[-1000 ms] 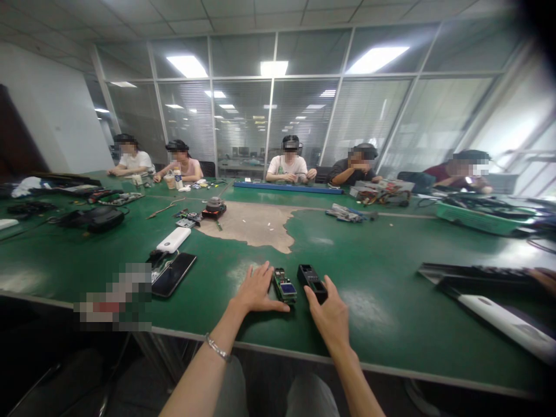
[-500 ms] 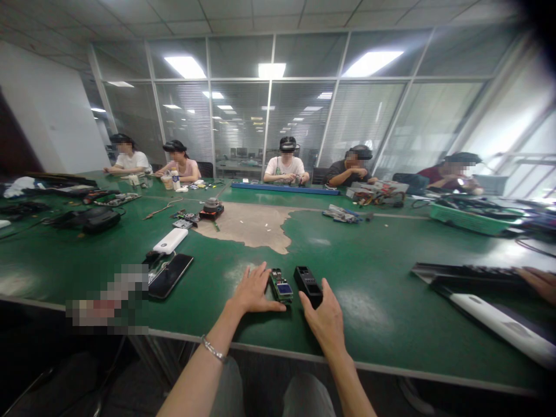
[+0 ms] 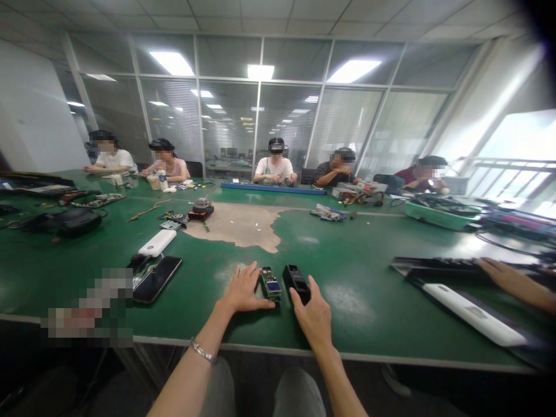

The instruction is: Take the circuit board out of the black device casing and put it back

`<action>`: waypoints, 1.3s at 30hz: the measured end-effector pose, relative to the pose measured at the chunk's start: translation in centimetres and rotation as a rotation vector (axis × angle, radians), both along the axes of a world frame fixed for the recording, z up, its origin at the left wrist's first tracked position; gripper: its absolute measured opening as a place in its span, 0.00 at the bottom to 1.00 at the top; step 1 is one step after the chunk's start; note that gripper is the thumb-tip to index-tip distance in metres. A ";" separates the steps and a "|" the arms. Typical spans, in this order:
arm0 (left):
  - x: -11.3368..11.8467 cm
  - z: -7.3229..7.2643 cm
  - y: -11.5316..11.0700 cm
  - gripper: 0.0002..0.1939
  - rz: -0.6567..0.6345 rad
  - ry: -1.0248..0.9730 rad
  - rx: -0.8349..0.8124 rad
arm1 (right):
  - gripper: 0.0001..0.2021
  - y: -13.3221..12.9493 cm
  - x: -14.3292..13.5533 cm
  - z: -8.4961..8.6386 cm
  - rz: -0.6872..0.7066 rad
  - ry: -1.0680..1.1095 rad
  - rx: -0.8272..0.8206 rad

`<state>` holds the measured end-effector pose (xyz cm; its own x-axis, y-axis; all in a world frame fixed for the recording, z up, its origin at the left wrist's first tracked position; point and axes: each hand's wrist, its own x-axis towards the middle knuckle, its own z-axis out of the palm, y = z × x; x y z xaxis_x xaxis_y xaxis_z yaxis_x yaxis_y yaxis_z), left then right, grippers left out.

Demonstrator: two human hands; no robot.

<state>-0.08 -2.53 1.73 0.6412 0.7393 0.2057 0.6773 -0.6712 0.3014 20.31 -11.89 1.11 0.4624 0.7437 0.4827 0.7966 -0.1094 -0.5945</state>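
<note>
Head view, left hand (image 3: 244, 289) laid palm-down, fingers spread beside circuit board (image 3: 271, 284), black case (image 3: 297, 282) flanked by right hand's (image 3: 313, 311) parted fingers.

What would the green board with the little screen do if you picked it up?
The green circuit board would probably stay stiff, as it looks flat and straight. It might break easily, since its parts and screen are uncovered.
</note>
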 end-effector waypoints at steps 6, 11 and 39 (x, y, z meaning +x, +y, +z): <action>0.1 -0.1 0.1 0.59 -0.005 -0.005 -0.004 | 0.36 -0.4 -1.8 2.8 0.071 0.116 0.162; 0.0 -0.3 0.1 0.62 -0.013 -0.027 -0.021 | 0.34 0.1 -4.7 3.9 0.150 0.033 0.126; -0.2 0.1 0.6 0.71 -0.047 -0.116 -0.104 | 0.37 1.2 -5.7 -0.6 0.200 -0.013 0.035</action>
<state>-0.28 -1.96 1.83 0.6520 0.7301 0.2046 0.6023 -0.6626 0.4452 14.64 -10.72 0.50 0.3009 0.8029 0.5146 0.8079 0.0721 -0.5849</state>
